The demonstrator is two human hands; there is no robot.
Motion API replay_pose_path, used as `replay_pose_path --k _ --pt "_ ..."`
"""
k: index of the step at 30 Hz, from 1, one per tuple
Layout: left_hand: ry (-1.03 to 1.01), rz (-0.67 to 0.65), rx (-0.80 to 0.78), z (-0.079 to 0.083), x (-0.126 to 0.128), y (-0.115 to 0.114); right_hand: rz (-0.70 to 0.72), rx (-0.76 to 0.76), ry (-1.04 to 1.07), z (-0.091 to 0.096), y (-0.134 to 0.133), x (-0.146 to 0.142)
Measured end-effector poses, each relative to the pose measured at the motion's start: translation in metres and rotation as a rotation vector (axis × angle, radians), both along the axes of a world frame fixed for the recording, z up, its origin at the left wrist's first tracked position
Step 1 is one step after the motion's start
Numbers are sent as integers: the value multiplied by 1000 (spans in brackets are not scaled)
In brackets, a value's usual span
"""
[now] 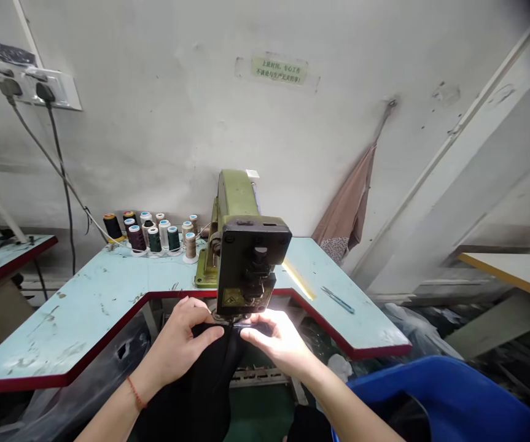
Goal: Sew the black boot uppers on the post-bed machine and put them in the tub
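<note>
Left fingers (pixel 211 334), right fingers (pixel 255 337) pinch black fabric (pixel 202 387) at sewing machine (pixel 239 196); thread spools (pixel 155 240), tweezers (pixel 338 300) on table (pixel 103 291).

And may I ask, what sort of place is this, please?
Most likely a sewing workshop. A green sewing machine, thread spools to its left, and black fabric held under the machine's head all suggest this.

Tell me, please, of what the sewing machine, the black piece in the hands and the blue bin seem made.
Sewing machine: probably painted metal; its green coat shines softly. Black piece: likely matte fabric, since it hangs limply. Blue bin: apparently smooth plastic, with a rounded rim.
</note>
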State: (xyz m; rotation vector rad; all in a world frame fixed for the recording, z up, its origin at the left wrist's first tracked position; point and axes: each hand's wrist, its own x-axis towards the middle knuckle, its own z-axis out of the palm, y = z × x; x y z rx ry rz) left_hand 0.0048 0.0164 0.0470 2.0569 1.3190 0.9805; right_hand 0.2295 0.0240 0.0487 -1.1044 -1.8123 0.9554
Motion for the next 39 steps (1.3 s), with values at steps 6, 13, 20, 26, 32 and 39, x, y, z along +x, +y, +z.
replay_pose_path --k 6,13,20,26,32,39 --pt "-13 -8 6 0 1 3 -51 117 42 -13 1 -2" --pt "18 -12 33 1 1 2 -17 60 61 -15 6 -1" --pt "53 18 157 -5 -1 6 12 81 65 -16 10 0" --pt "70 17 114 -4 -5 4 12 -5 88 -11 9 -4" --pt "92 56 16 -2 8 -8 2 -78 116 5 1 -15" --pt "-209 61 -152 -13 15 -9 27 -176 106 8 1 -9"
